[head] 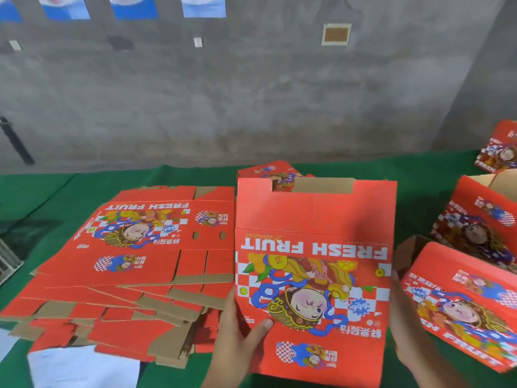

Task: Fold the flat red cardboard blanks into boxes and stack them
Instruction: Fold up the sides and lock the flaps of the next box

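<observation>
A: Both hands on it?
B: Yes. Left hand (237, 336) and right hand (407, 329) grip the red blank (313, 264); flat blanks (134, 261) lie left, seemingly folded boxes (464, 309) right.

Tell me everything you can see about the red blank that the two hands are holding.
The held blank is red printed cardboard, brown where the notch at its top edge is cut. It shows "FRESH FRUIT", upside down to the camera, above a cartoon figure on white checks. It stands nearly upright over the green table. The left hand grips its left edge, thumb on the front; the right hand holds its right edge.
</observation>
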